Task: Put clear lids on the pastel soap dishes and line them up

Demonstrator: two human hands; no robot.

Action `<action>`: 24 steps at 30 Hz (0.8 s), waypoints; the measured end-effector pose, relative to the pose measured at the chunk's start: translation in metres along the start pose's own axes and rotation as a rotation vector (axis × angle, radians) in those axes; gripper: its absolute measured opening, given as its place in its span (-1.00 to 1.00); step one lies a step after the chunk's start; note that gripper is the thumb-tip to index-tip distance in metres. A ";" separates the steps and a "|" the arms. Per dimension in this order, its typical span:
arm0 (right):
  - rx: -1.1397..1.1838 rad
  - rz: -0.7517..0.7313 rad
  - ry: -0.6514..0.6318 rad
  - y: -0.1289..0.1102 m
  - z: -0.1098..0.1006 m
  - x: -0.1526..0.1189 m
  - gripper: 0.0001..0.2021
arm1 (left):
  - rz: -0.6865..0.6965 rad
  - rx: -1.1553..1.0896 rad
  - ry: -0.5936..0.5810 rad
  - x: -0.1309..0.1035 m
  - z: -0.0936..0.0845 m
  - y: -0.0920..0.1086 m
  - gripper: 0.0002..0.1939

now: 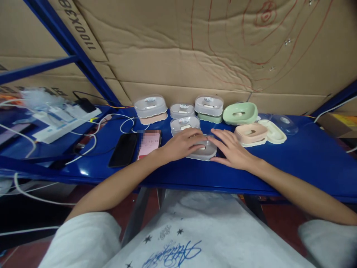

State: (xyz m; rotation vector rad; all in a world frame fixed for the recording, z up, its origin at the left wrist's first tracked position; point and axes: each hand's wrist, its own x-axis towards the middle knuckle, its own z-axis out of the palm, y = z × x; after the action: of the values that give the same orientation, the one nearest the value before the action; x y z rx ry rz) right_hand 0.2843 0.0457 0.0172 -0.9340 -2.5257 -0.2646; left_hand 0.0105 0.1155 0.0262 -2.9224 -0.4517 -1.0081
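Observation:
A lidded soap box (205, 152) with a clear cover lies flat near the front edge of the blue table. My left hand (185, 143) rests on its left side, fingers spread over the cover. From the right, my right hand (231, 150) touches the cover's right side, thumb and fingers apart. Just behind is another covered box (184, 124). Farther back stand more covered boxes, one with a pink base (153, 118) and one with a green base (209, 117). A green tray (240, 113) leans at the back right, beside a pink tray (251, 133) on a white base.
Two phones, one dark (123, 149) and one lit (150, 143), lie left of my hands. White cables and a power strip (52, 128) occupy the left. A white tray (276, 132) and a clear lid (285, 124) lie right. Cardboard (156, 67) stands behind the blue table (306, 160).

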 end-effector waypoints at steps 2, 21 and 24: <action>-0.030 -0.012 0.025 -0.003 0.004 -0.001 -0.37 | -0.091 0.074 0.033 0.001 -0.002 -0.004 -0.73; 0.084 -0.055 -0.021 0.005 -0.005 0.005 -0.70 | -0.694 0.344 -0.271 -0.009 -0.025 -0.048 -0.33; 0.081 -0.011 0.014 0.006 -0.012 0.004 -0.72 | -0.676 0.350 -0.285 -0.010 -0.030 -0.055 -0.36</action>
State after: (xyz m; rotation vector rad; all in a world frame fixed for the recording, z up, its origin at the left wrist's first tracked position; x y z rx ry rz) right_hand 0.2896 0.0489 0.0297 -0.8848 -2.5096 -0.1695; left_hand -0.0301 0.1625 0.0395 -2.6177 -1.5205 -0.4437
